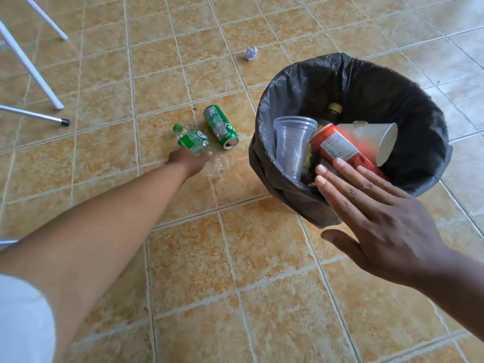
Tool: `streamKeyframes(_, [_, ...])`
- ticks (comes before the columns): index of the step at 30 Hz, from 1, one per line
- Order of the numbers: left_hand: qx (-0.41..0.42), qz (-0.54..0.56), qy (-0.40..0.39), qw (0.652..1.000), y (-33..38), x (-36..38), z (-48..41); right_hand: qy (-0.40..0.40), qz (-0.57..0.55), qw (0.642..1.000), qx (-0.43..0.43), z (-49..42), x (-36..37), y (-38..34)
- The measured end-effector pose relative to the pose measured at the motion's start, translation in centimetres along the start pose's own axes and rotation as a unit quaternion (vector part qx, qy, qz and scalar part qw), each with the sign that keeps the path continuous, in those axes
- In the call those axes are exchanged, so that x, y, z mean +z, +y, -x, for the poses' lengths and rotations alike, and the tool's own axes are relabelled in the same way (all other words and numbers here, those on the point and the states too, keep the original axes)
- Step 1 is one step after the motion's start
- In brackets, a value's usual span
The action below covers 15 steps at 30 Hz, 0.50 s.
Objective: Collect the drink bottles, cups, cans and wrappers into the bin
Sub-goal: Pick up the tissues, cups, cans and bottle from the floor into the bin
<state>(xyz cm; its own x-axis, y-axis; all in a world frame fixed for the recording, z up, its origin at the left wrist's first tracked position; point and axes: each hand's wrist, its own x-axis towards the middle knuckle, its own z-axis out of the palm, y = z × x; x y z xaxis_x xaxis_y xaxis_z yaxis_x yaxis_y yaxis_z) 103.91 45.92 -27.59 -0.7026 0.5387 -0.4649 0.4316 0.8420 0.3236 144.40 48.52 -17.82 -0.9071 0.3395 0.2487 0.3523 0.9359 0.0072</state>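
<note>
A round bin [264, 119] lined with a black bag stands on the tiled floor at the right. Inside it lie a red can [337, 146], a clear plastic cup [292, 145], a white paper cup [377, 140] and a dark bottle top [335, 109]. My right hand [372, 221] hovers open and flat over the bin's near rim, holding nothing. My left hand [190, 161] reaches out to the floor and closes on a small green-labelled bottle [192, 139]. A green can [220, 127] lies just right of it. A crumpled clear plastic cup [218, 166] lies beside my left hand.
A crumpled white paper ball [251, 53] lies on the floor beyond the bin. White chair or table legs [28, 66] stand at the upper left, one with a black foot [65, 122]. Orange tiles cover the floor.
</note>
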Motion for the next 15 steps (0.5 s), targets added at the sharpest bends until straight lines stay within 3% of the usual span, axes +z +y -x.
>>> streamKeyframes(4, [-0.036, 0.098, -0.038, 0.994, 0.0, 2.4, -0.9, 0.012, -0.010, 1.000, -0.005, -0.1, 0.1, 0.1])
streamKeyframes(8, [-0.093, 0.229, -0.084, 0.965, -0.1, 4.5, -1.5, 0.010, -0.007, 1.000, -0.002, -0.2, 0.0, 0.0])
streamKeyframes(15, [-0.125, 0.322, -0.106, 0.932, 0.1, 4.7, -1.7, 0.006, -0.005, 1.000, 0.001, -0.1, 0.0, -0.1])
